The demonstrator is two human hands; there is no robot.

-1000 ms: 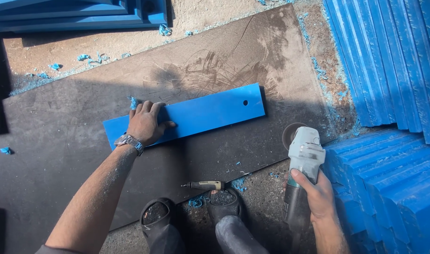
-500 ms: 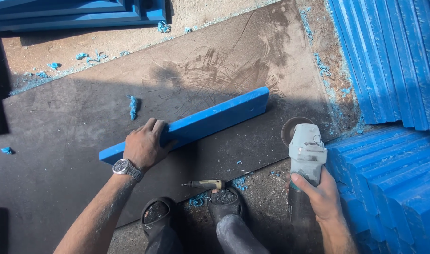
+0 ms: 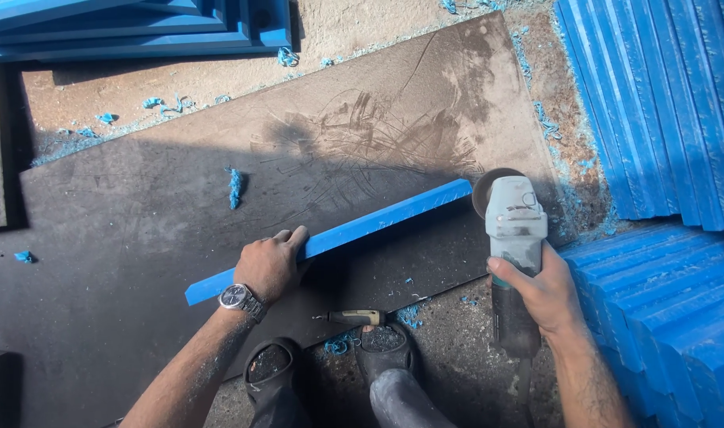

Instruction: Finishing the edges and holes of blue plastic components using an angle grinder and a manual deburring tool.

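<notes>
A long blue plastic board (image 3: 378,220) stands tilted up on its long edge on a dark scratched base sheet (image 3: 140,206). My left hand (image 3: 268,265), with a wristwatch, grips the board near its left end. In my right hand (image 3: 536,289) is a grey angle grinder (image 3: 511,238), whose disc sits right at the board's right end. Whether the disc touches the board is unclear.
Stacks of blue boards lie at the right (image 3: 663,103), lower right (image 3: 671,309) and top left (image 3: 140,24). Blue shavings (image 3: 235,186) are scattered over the sheet and ground. A small screwdriver-like tool (image 3: 354,318) lies by my feet (image 3: 382,349).
The board has been tipped from lying flat to standing on its edge. My right hand has brought the grinder up and to the left, to the board's right end.
</notes>
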